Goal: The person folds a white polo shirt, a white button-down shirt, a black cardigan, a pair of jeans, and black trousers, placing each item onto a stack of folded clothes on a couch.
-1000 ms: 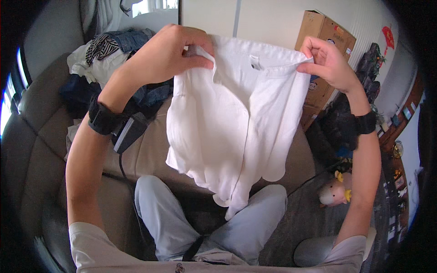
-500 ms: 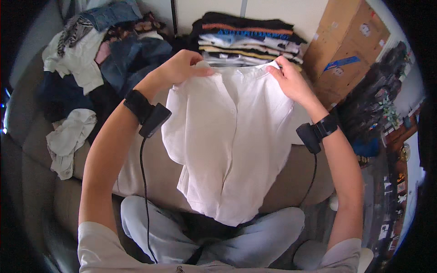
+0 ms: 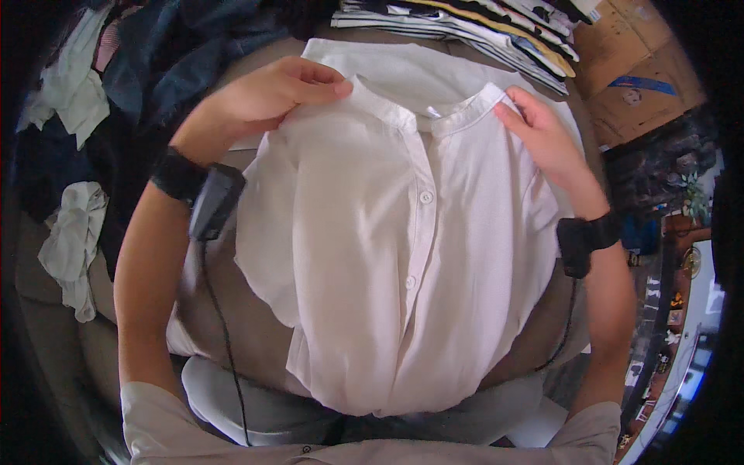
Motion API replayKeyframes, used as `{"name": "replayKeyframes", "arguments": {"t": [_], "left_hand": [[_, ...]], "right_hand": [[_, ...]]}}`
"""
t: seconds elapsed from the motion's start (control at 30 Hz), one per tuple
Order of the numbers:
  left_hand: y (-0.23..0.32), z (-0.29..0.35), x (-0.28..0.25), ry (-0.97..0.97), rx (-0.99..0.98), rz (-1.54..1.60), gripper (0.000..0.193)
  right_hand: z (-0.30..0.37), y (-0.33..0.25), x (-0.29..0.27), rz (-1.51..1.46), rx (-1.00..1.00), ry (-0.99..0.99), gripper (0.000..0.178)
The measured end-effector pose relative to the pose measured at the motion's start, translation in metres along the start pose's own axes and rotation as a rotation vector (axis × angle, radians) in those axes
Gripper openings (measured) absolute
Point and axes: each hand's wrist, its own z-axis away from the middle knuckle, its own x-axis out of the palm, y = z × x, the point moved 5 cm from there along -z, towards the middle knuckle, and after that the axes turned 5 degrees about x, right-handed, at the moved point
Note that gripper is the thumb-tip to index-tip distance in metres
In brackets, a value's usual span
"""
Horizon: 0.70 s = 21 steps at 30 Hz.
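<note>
A white button-up blouse (image 3: 356, 256) with a band collar hangs spread out in front of me, its buttoned front facing up. My left hand (image 3: 291, 89) pinches it at the left shoulder, near the collar. At the right shoulder, my right hand (image 3: 542, 136) grips the fabric between thumb and fingers. The blouse's lower end droops over my lap, and its sleeves hang loose at the sides. Behind the collar, a white cloth (image 3: 380, 56) lies on the brown sofa seat (image 3: 225, 318).
A stack of folded clothes (image 3: 465, 31) sits at the back. Loose jeans (image 3: 186, 62) and other garments pile up at the far left, with a crumpled white garment (image 3: 75, 240) nearer. Cardboard boxes (image 3: 639, 70) stand back right. Cables hang from the devices strapped to both wrists.
The blouse has come closer and looks larger, with its collar lower and shoulders spread wider apart. My hands have moved outward with it. My view has tilted down, showing the white cloth behind.
</note>
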Motion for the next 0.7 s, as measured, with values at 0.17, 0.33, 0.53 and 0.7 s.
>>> {"name": "replayKeyframes", "arguments": {"t": [0.17,0.33,0.53,0.7], "left_hand": [[0.058,0.028,0.011,0.312,0.325,-0.331,0.023],[0.169,0.108,0.036,0.174,0.597,-0.397,0.022],[0.267,0.21,0.088,0.337,0.72,-0.52,0.024],[0.331,0.3,0.127,0.721,0.978,-0.663,0.025]], "right_hand": [[0.041,-0.08,-0.003,0.444,-0.386,0.249,0.021],[0.116,-0.176,-0.056,0.546,-0.589,0.591,0.022],[0.225,-0.279,-0.092,0.72,-0.761,0.825,0.026],[0.311,-0.358,-0.114,0.875,-0.959,0.987,0.034]]}}
